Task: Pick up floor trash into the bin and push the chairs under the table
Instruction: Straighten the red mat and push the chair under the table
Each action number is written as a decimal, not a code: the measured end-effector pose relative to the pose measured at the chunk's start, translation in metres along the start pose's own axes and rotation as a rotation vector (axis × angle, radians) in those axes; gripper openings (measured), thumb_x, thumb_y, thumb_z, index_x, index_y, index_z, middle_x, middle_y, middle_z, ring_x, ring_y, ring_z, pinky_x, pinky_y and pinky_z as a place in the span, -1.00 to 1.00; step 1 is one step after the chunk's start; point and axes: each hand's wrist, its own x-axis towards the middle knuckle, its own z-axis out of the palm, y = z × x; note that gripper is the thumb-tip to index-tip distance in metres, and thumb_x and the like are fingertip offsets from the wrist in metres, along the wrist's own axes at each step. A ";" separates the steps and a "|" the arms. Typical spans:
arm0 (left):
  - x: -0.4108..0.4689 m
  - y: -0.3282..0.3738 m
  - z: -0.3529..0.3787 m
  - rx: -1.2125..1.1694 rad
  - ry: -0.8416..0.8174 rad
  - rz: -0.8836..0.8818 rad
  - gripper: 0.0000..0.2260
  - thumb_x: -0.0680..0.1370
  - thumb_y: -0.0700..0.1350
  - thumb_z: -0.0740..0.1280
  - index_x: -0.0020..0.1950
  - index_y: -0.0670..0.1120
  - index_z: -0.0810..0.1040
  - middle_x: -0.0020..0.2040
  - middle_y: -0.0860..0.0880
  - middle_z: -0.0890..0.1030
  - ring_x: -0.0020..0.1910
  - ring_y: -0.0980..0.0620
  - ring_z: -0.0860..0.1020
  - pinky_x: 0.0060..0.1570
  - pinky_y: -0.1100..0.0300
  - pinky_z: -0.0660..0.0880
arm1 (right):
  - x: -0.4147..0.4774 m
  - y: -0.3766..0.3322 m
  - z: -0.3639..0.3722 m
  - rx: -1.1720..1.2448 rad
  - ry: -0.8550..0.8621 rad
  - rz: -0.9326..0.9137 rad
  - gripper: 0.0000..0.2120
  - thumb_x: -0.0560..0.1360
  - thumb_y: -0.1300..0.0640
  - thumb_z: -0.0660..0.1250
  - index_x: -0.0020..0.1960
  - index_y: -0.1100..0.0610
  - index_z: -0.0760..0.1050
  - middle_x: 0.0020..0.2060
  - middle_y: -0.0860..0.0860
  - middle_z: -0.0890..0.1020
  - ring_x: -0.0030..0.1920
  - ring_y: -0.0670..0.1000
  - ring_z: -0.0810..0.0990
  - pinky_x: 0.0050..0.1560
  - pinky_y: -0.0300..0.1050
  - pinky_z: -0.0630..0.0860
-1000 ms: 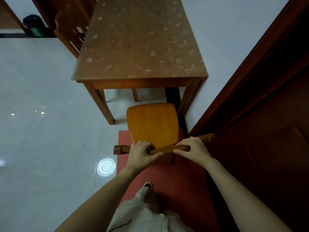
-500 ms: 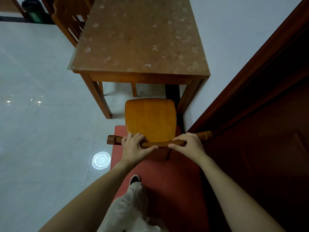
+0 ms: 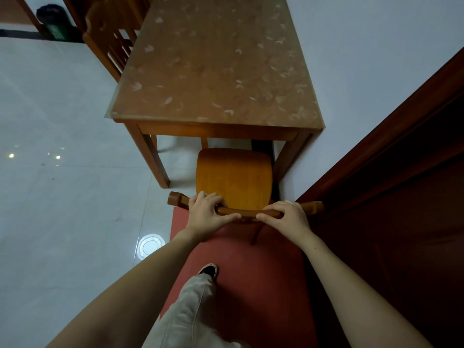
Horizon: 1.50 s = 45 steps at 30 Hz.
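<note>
An orange wooden chair (image 3: 233,177) stands at the near end of the wooden table (image 3: 213,71), its seat front just reaching the table's edge. My left hand (image 3: 208,217) grips the curved top rail of the chair back left of centre. My right hand (image 3: 286,219) grips the same rail right of centre, fingers curled over it. A second wooden chair (image 3: 110,43) stands along the table's left side, partly under it. A dark bin (image 3: 54,23) with a green body sits on the floor at the far left.
A dark brown door (image 3: 401,197) fills the right side, close to the chair. A white wall (image 3: 364,46) runs along the table's right. A red mat (image 3: 251,267) lies under my feet. Pale glossy floor tiles (image 3: 62,197) spread to the left.
The chair has slid forward towards the table with both hands on its top rail. I have stepped forward, and the seat front now meets the table's edge.
</note>
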 end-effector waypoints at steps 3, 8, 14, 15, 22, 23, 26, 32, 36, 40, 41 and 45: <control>0.014 -0.006 -0.005 0.004 0.002 0.022 -0.51 0.26 0.51 0.28 -0.25 0.10 0.49 -0.28 0.15 0.46 -0.12 0.10 0.36 0.05 0.15 0.14 | 0.011 -0.004 0.002 0.003 0.005 0.028 -0.51 0.31 -0.52 0.28 -0.06 -0.19 0.67 -0.14 -0.26 0.63 0.03 -0.15 0.48 0.10 -0.13 0.37; 0.033 -0.012 -0.010 0.023 -0.016 0.025 -0.51 0.26 0.52 0.27 -0.26 0.10 0.50 -0.29 0.18 0.43 -0.13 0.12 0.34 0.03 0.14 0.16 | 0.028 -0.007 0.003 0.013 0.013 0.045 -0.45 0.28 -0.57 0.24 -0.04 -0.19 0.67 -0.13 -0.22 0.63 0.02 -0.18 0.48 0.05 -0.20 0.36; 0.052 -0.012 -0.008 0.020 -0.030 0.015 -0.51 0.27 0.51 0.28 -0.26 0.09 0.51 -0.28 0.16 0.44 -0.13 0.13 0.31 0.02 0.12 0.19 | 0.045 -0.005 -0.004 0.041 0.012 0.048 -0.50 0.29 -0.52 0.30 -0.05 -0.18 0.68 -0.13 -0.24 0.64 0.01 -0.18 0.51 0.05 -0.19 0.40; 0.056 -0.011 -0.007 0.019 -0.031 0.011 -0.51 0.26 0.51 0.28 -0.26 0.09 0.51 -0.28 0.16 0.44 -0.13 0.13 0.31 0.02 0.12 0.19 | 0.048 -0.004 -0.006 0.041 0.009 0.051 -0.50 0.29 -0.52 0.30 -0.05 -0.18 0.68 -0.13 -0.25 0.64 0.02 -0.18 0.50 0.05 -0.19 0.40; 0.080 -0.002 0.003 0.004 -0.018 -0.016 -0.51 0.24 0.51 0.29 -0.25 0.09 0.50 -0.28 0.15 0.44 -0.12 0.13 0.32 0.01 0.15 0.14 | 0.073 0.007 -0.023 0.038 -0.007 0.039 -0.58 0.32 -0.43 0.36 -0.05 -0.16 0.69 -0.14 -0.27 0.64 -0.01 -0.19 0.49 0.01 -0.21 0.39; 0.083 -0.001 0.004 0.008 -0.019 -0.018 -0.51 0.25 0.51 0.29 -0.25 0.09 0.50 -0.28 0.15 0.44 -0.12 0.13 0.32 0.01 0.15 0.14 | 0.077 0.008 -0.025 0.030 -0.011 0.033 -0.59 0.33 -0.42 0.36 -0.05 -0.16 0.69 -0.14 -0.27 0.64 -0.01 -0.19 0.49 0.00 -0.22 0.37; 0.095 0.003 0.007 0.009 -0.020 -0.021 -0.53 0.26 0.49 0.31 -0.26 0.09 0.49 -0.28 0.15 0.44 -0.11 0.13 0.32 -0.01 0.16 0.13 | 0.089 0.012 -0.031 0.016 -0.015 0.023 -0.61 0.34 -0.40 0.37 -0.05 -0.16 0.69 -0.14 -0.26 0.64 0.00 -0.18 0.49 -0.01 -0.26 0.35; 0.117 0.005 0.010 0.015 -0.023 -0.017 -0.52 0.28 0.49 0.29 -0.25 0.07 0.49 -0.28 0.14 0.44 -0.10 0.12 0.33 -0.03 0.18 0.10 | 0.109 0.017 -0.038 0.047 -0.006 0.014 -0.64 0.35 -0.36 0.40 -0.06 -0.13 0.70 -0.18 -0.23 0.65 -0.02 -0.16 0.50 -0.02 -0.22 0.39; 0.134 0.007 0.011 0.022 -0.025 -0.024 -0.52 0.28 0.48 0.31 -0.26 0.05 0.50 -0.28 0.15 0.45 -0.10 0.09 0.36 -0.04 0.17 0.08 | 0.124 0.022 -0.042 0.070 -0.001 0.006 -0.53 0.29 -0.48 0.31 -0.09 -0.15 0.70 -0.19 -0.22 0.66 -0.03 -0.18 0.51 -0.03 -0.23 0.39; 0.152 0.009 0.013 0.034 -0.026 -0.033 -0.54 0.28 0.45 0.35 -0.26 0.05 0.50 -0.29 0.15 0.44 -0.09 0.09 0.36 -0.02 0.16 0.09 | 0.141 0.027 -0.045 0.067 0.021 0.001 -0.44 0.26 -0.58 0.22 -0.12 -0.18 0.69 -0.21 -0.22 0.65 -0.06 -0.16 0.52 -0.05 -0.19 0.39; 0.155 0.009 0.013 0.034 -0.027 -0.035 -0.55 0.28 0.44 0.36 -0.26 0.06 0.50 -0.29 0.15 0.44 -0.09 0.09 0.36 -0.02 0.15 0.10 | 0.144 0.028 -0.047 0.064 0.022 0.000 -0.44 0.26 -0.59 0.22 -0.13 -0.19 0.68 -0.22 -0.22 0.65 -0.07 -0.16 0.52 -0.05 -0.16 0.41; 0.166 0.011 0.017 0.029 -0.029 -0.028 -0.56 0.30 0.44 0.34 -0.26 0.07 0.49 -0.27 0.16 0.45 -0.08 0.08 0.36 0.00 0.13 0.12 | 0.155 0.032 -0.053 0.074 0.020 0.003 -0.43 0.24 -0.60 0.21 -0.14 -0.19 0.68 -0.23 -0.22 0.64 -0.06 -0.15 0.52 -0.03 -0.13 0.45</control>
